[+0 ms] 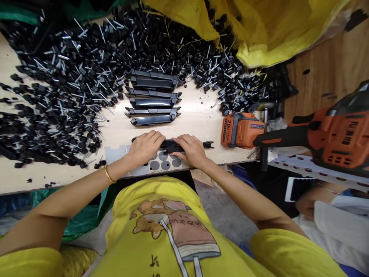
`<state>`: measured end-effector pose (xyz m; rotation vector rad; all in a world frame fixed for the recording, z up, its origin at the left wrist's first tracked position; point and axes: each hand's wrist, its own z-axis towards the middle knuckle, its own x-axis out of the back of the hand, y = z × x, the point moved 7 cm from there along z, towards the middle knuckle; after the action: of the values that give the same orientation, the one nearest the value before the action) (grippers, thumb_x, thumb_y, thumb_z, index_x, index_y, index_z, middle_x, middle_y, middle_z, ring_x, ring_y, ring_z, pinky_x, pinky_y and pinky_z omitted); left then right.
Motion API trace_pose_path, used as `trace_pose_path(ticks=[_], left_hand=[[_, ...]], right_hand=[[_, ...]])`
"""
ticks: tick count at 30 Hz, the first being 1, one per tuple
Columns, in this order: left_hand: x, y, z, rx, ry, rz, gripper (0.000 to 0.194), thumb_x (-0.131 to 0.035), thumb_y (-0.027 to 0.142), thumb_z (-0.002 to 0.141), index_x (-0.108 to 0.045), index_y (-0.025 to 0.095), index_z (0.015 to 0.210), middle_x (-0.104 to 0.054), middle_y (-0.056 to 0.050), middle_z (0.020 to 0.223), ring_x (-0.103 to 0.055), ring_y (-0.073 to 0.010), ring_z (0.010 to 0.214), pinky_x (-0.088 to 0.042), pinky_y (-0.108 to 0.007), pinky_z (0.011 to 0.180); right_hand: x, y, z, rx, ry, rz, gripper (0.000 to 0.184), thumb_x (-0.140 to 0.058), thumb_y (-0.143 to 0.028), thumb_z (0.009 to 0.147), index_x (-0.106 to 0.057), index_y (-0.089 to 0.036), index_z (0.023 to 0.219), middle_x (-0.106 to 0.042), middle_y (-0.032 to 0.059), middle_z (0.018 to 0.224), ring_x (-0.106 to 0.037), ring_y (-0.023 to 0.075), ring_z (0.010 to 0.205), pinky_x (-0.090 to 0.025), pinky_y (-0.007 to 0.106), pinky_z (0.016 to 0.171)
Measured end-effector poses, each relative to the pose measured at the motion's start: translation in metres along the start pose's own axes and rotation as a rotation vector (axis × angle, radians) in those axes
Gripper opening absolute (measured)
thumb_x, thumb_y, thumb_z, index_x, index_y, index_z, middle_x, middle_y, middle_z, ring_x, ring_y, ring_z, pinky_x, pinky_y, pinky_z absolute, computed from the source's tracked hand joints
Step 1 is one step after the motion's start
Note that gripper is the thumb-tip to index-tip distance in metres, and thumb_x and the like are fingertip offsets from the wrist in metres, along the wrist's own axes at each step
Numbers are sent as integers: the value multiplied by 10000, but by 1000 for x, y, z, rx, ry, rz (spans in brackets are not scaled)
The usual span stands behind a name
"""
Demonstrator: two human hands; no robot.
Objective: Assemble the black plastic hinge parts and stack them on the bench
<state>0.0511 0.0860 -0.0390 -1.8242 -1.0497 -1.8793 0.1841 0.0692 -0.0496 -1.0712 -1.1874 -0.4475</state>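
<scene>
At the table's near edge, my left hand (pixel 146 147) and my right hand (pixel 191 150) are closed on a black plastic bar (pixel 170 143). A forked end (pixel 208 144) sticks out to the right of my right hand. My fingers cover much of the bar, and whether it is one piece or two I cannot tell. Beneath my hands lies a sheet with grey round discs (pixel 165 165), partly hidden, beside a plain grey sheet (pixel 113 154). Just beyond, several similar black bars (pixel 154 102) lie stacked in a column, some with forked ends.
A large heap of black knobs with metal pins (pixel 72 73) covers the table's left and back. A yellow sack (pixel 268 30) overhangs the back right. To the right lies an orange cordless power tool (pixel 334 134) with its battery (pixel 242 130). Another person's arm (pixel 319 196) shows at lower right.
</scene>
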Motion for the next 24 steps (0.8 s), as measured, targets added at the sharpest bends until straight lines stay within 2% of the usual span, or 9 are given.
trace_pose_path(ticks=[4,7,10,12,15,17,19,22,24], left_hand=[[2,-2,1,-13,51,14,247,-412,128,870,-586,157,1043,-629,-90,957,-568,-223,901,-459,-326,712],[7,4,1,-46,133,-27,239,-452,157,868,-568,154,1076,-629,-92,1003,-559,-225,942,-464,-341,781],[18,24,-13,-86,307,-103,324,-471,121,855,-507,173,1173,-604,-85,1104,-527,-209,1027,-423,-373,929],[24,37,-31,-44,441,-165,382,-501,107,837,-466,184,1210,-588,-79,1095,-520,-191,1014,-417,-364,933],[22,37,-68,232,550,-238,472,-567,181,816,-403,180,1259,-544,-89,1042,-508,-198,967,-438,-346,835],[11,23,-93,536,526,-288,604,-610,294,796,-336,182,1322,-502,-107,1055,-489,-231,983,-431,-376,814],[-4,8,-112,791,454,-344,782,-651,418,748,-258,183,1382,-470,-123,1087,-471,-268,1015,-408,-425,839],[-19,-4,-112,906,375,-397,968,-678,511,688,-169,157,1432,-455,-143,1128,-454,-307,1062,-360,-466,885],[-22,-8,-101,892,365,-384,906,-650,469,725,-187,146,1433,-473,-146,1134,-452,-310,1079,-341,-456,898]], right_hand=[[0,-2,0,8,22,-28,479,-482,-525,869,-592,-150,1146,-648,107,997,-564,216,897,-407,320,740],[0,-3,-2,35,36,-37,460,-514,-510,859,-585,-157,1145,-649,92,984,-562,213,877,-413,316,723],[2,-2,-6,62,64,-49,434,-533,-467,862,-577,-147,1153,-644,93,948,-557,216,842,-414,323,700],[2,-1,-8,69,61,-47,418,-530,-436,870,-567,-146,1169,-635,95,929,-553,220,825,-416,330,689],[6,1,-10,62,6,-2,437,-538,-437,864,-542,-161,1203,-619,99,944,-554,232,841,-432,347,703],[14,-3,-10,41,3,73,496,-562,-463,842,-509,-170,1239,-603,111,1001,-554,248,902,-450,368,743],[23,-13,-4,11,71,132,537,-574,-464,831,-476,-174,1272,-587,126,1056,-543,263,964,-457,391,792],[23,-41,13,31,152,131,530,-538,-428,858,-441,-170,1311,-580,145,1124,-523,278,1042,-437,424,874],[7,-60,27,82,117,112,498,-490,-386,888,-431,-156,1325,-585,149,1166,-518,275,1073,-417,423,909]])
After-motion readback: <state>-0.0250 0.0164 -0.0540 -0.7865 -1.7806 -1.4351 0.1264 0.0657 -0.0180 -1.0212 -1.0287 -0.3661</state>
